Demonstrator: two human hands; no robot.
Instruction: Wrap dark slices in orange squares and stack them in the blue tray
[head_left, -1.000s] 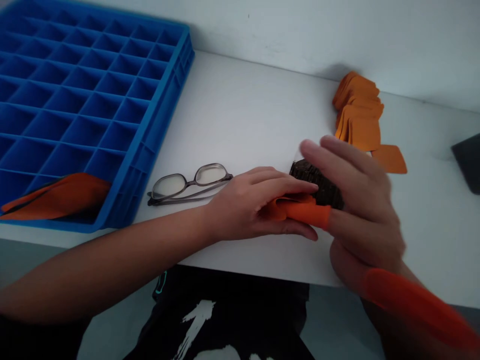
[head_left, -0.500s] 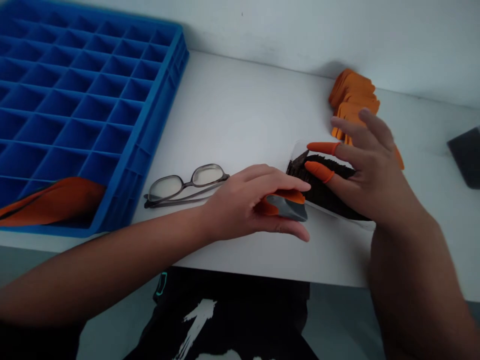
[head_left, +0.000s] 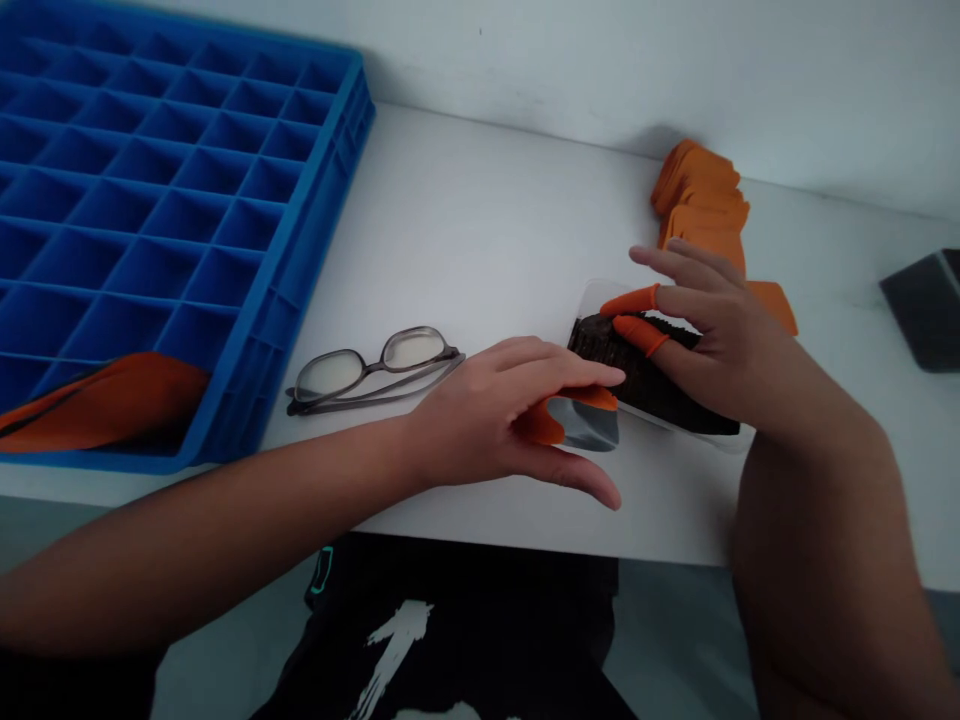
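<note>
My left hand (head_left: 495, 410) holds an orange pouch (head_left: 541, 420) near the table's front edge. The pouch's silver-grey inside (head_left: 589, 425) faces right with its mouth spread; my thumb is well apart from my fingers, and the palm hides the pouch's rear part. My right hand (head_left: 705, 325) wears orange finger cots (head_left: 634, 302) on thumb and forefinger. Those two tips close together on a dark brown piece (head_left: 592, 330) at the left end of a clear tray (head_left: 596, 292). Similar thin dark pieces (head_left: 660, 390) stand packed in a row there, partly under my hand.
Folded eyeglasses (head_left: 367, 370) lie left of my left hand. A blue divided crate (head_left: 315, 180) fills the left side, with an orange pouch (head_left: 112, 400) in its near compartments. Stacked orange pouches (head_left: 701, 190) stand by the wall. A dark box (head_left: 926, 310) sits far right.
My right hand has come down and left onto the dark pieces, its thumb and forefinger drawing together. My left thumb has dropped away from the pouch, whose mouth gapes wider.
</note>
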